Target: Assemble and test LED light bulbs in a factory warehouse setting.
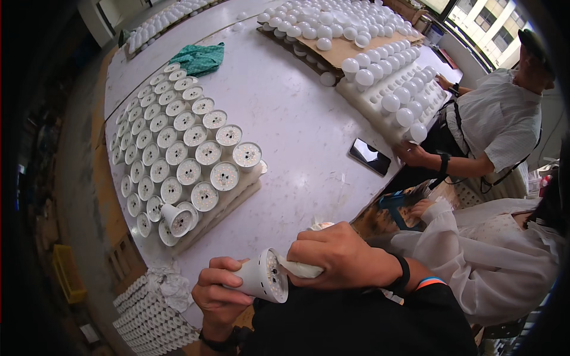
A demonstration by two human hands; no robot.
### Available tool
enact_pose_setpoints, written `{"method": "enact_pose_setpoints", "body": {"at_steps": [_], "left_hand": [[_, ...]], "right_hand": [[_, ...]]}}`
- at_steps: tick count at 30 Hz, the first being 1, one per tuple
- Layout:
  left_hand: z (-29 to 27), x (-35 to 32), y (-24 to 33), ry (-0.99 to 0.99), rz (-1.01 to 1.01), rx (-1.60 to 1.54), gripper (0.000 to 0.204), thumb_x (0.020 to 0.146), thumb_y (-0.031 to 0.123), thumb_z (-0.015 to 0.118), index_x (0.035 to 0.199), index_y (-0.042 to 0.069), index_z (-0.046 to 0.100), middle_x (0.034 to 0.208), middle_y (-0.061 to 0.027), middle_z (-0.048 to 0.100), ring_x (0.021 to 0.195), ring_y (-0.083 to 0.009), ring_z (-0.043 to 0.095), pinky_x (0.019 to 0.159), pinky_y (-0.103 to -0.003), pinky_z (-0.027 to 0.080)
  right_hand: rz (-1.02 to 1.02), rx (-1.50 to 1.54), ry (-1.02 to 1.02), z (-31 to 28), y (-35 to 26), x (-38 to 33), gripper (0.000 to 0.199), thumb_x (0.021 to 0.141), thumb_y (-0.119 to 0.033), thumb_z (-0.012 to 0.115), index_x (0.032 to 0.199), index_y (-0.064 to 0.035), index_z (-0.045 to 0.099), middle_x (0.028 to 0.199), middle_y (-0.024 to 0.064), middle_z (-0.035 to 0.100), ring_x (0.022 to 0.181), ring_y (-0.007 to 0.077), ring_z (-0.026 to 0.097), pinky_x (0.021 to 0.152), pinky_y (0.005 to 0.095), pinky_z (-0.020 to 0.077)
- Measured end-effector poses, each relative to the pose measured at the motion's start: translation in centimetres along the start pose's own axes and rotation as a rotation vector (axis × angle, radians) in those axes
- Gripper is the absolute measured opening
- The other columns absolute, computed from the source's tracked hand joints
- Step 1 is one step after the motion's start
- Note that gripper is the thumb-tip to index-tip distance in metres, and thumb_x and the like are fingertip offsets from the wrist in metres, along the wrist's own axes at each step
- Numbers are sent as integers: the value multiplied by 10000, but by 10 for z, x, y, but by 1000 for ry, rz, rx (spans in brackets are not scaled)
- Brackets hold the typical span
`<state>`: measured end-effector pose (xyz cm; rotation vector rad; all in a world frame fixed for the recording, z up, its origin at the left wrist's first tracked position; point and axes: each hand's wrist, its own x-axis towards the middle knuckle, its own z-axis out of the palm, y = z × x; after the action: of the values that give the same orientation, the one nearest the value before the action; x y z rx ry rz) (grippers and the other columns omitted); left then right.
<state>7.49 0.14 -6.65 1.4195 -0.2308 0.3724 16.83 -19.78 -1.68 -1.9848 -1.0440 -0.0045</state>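
Note:
My left hand (222, 291) is closed around a white LED bulb base (255, 279), tilted so that its open round face with the LED board points right. In my right hand (338, 255) is a bunched white cloth (303, 269), its tip touching the edge of that face. Some of the cloth also shows above my knuckles. Beyond my hands, a pale foam tray (219, 212) holds rows of similar open bulb bases (195, 135), LED boards facing up. One loose bulb base (177, 219) lies tilted on top of the near rows.
A green cloth (199, 59) lies behind the tray. A phone (369, 156) rests near the table's right edge. At right, a co-worker (499, 118) handles a foam tray (380, 98) of domed bulbs; another person (475, 255) sits nearer. More domes (323, 44) sit on cardboard at the back.

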Motion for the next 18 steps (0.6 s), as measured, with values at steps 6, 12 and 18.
{"method": "enact_pose_setpoints", "body": {"at_steps": [6, 12, 18], "left_hand": [[2, 5, -3, -65, 132, -9, 200, 618, -12, 732, 598, 142, 605, 874, -1, 508, 965, -214, 499, 845, -407, 504], [4, -6, -20, 320, -232, -667, 302, 712, 13, 650, 961, 144, 543, 955, -20, 484, 981, -236, 495, 861, -438, 473], [5, -3, -65, 336, -440, -1102, 522, 753, 33, 543, 1252, 53, 391, 1233, -122, 454, 1146, -270, 433, 986, -431, 355]], "right_hand": [[145, 167, -113, -7, -1, -2, 209, 642, -149, 666, 704, -67, 484, 633, 61, 514, 565, 268, 550, 457, 347, 429], [197, 254, -28, -19, 0, -4, 152, 687, -133, 655, 725, -43, 539, 637, 88, 546, 561, 245, 552, 475, 308, 422], [505, 695, 283, -52, 10, -38, 170, 852, -162, 563, 939, -19, 596, 686, 16, 594, 657, 59, 544, 556, 225, 421]]}}
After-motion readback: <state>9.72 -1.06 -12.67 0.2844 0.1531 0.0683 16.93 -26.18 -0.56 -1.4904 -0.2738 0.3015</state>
